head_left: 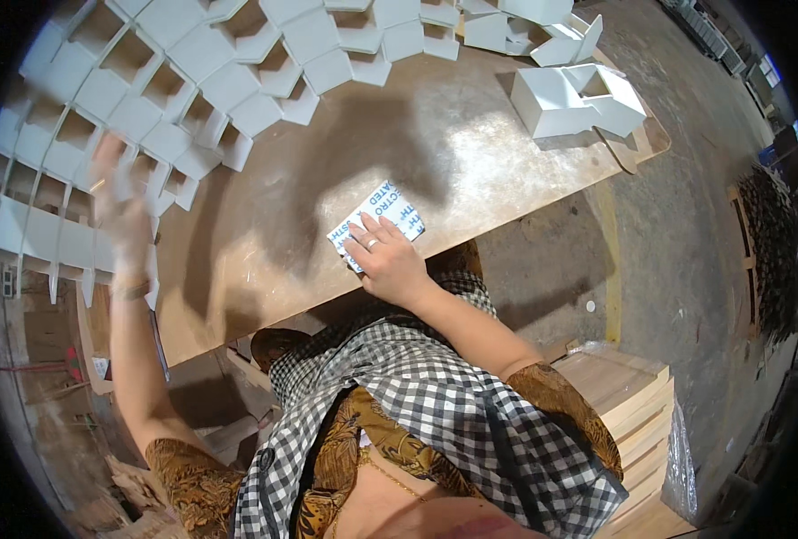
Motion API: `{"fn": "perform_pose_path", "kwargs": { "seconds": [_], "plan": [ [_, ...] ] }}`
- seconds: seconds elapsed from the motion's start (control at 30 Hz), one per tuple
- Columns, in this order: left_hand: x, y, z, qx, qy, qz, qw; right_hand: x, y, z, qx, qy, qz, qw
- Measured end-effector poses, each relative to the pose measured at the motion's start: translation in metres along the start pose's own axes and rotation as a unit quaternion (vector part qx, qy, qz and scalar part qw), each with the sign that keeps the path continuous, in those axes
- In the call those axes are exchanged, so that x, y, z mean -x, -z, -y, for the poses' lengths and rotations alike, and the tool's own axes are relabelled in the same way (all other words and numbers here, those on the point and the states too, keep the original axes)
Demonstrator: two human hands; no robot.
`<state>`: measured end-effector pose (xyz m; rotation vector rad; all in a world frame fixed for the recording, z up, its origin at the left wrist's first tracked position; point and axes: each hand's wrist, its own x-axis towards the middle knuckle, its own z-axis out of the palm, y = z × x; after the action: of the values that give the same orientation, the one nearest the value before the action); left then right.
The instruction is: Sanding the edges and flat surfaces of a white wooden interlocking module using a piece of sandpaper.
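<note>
Along the near edge of the desk (237, 287), I have the right hand (392, 265) on a white piece with blue print (383, 199), its fingers slightly parted across the top; from my end I cannot tell whether they grip it. On the left, the left hand (120, 216) blurs against stacked white boxes (313, 40), so I cannot tell its fingers' state. More white units (547, 99) sit far right.

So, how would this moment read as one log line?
left hand: blurred, by white boxes | right hand: on printed piece | piece: at edge of table
</note>
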<state>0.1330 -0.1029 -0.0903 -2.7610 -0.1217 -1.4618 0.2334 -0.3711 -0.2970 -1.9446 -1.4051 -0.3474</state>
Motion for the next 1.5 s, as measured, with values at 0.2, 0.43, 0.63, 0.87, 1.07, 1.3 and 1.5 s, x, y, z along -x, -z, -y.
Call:
{"fn": "perform_pose_path", "kwargs": {
  "seconds": [0.2,0.43,0.63,0.87,1.07,1.3,1.5],
  "plan": [
    [-0.044,-0.128,-0.138,0.259,-0.103,0.375,0.884,0.0,0.006,0.003,0.004,-0.027,0.059,0.998],
    [-0.083,-0.261,-0.261,0.221,-0.346,0.298,0.862,-0.002,0.01,0.002,-0.016,-0.022,0.078,0.997],
    [-0.093,-0.335,-0.336,0.184,-0.243,0.319,0.898,-0.004,0.005,-0.002,-0.046,-0.011,0.074,0.996],
    [-0.096,-0.329,-0.353,0.088,-0.235,0.374,0.893,-0.001,0.008,-0.005,-0.093,-0.024,0.027,0.995],
    [-0.092,-0.291,-0.283,0.103,-0.089,0.396,0.908,0.0,0.008,-0.004,-0.065,-0.018,0.132,0.989],
    [-0.022,-0.191,-0.189,0.366,0.236,0.289,0.853,0.007,-0.001,-0.013,0.041,0.019,0.04,0.998],
    [0.069,-0.103,-0.143,0.532,0.526,0.022,0.663,0.0,0.017,-0.015,0.015,0.014,0.132,0.991]
  ]
}}
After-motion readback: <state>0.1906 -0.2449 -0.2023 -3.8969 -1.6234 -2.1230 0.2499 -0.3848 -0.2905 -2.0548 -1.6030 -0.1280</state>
